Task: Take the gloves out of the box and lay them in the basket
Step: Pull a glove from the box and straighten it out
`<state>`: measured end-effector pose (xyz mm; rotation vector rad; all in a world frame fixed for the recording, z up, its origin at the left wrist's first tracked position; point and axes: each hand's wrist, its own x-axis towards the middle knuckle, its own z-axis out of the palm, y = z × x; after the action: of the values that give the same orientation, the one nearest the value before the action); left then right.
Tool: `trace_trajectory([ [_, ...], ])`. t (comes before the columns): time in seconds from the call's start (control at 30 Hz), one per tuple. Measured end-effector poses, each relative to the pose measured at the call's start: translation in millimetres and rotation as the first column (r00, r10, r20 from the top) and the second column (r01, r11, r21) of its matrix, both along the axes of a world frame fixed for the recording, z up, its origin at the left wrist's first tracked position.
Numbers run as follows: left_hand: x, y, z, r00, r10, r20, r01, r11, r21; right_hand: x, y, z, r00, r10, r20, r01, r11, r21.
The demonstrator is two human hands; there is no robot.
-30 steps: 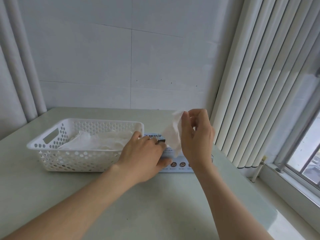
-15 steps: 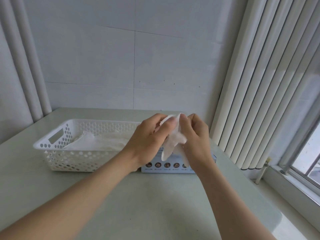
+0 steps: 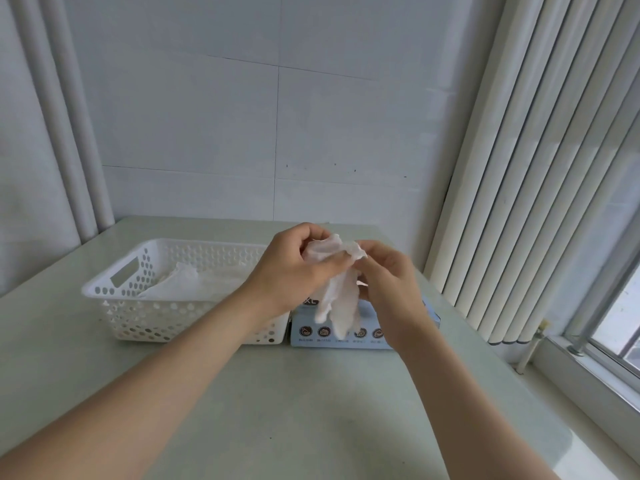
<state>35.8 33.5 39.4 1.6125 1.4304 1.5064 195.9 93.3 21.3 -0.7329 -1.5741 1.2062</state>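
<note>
A thin white glove (image 3: 337, 296) hangs crumpled over the blue glove box (image 3: 308, 332). The left hand (image 3: 294, 271) and right hand (image 3: 388, 282), close together, both pinch its top. The glove is best spread flat first, then carried left over the white basket (image 3: 194, 244) just beside the box, mid-table (image 3: 311, 410), and laid on the gloves (image 3: 187, 282) there.

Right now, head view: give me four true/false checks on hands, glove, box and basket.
1. The left hand and the right hand both grip the glove. True.
2. The basket holds nothing. False: white gloves lie in it.
3. The box stands right of the basket, side by side. True.
4. The held glove rests in the basket. False: it hangs above the box.
</note>
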Motion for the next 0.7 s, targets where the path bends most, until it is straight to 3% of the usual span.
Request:
trace_trajectory([
  [0.13,-5,0,5,0.988,-0.076,0.133,0.087,0.993,-0.079,2,-1,5,0.996,-0.049,-0.079,0.043,0.996,-0.072],
  [0.23,-8,2,7,0.997,0.036,0.067,-0.029,0.994,-0.105,4,-2,7,0.993,-0.033,-0.116,0.015,0.989,-0.149],
  [0.37,-13,3,6,0.999,0.020,-0.044,-0.025,0.993,-0.119,1,-2,6,0.962,0.106,-0.253,-0.181,0.938,-0.295],
  [0.47,-13,1,8,0.999,0.026,-0.039,-0.028,0.998,-0.056,2,-4,7,0.922,0.184,-0.340,-0.313,0.872,-0.377],
  [0.63,-10,0,14,0.996,0.072,0.046,-0.075,0.995,0.072,6,0,2,0.957,0.278,0.076,-0.257,0.942,-0.218],
  [0.7,-12,0,16,0.995,0.084,0.047,-0.088,0.990,0.109,5,2,0,0.955,0.278,0.100,-0.261,0.953,-0.154],
])
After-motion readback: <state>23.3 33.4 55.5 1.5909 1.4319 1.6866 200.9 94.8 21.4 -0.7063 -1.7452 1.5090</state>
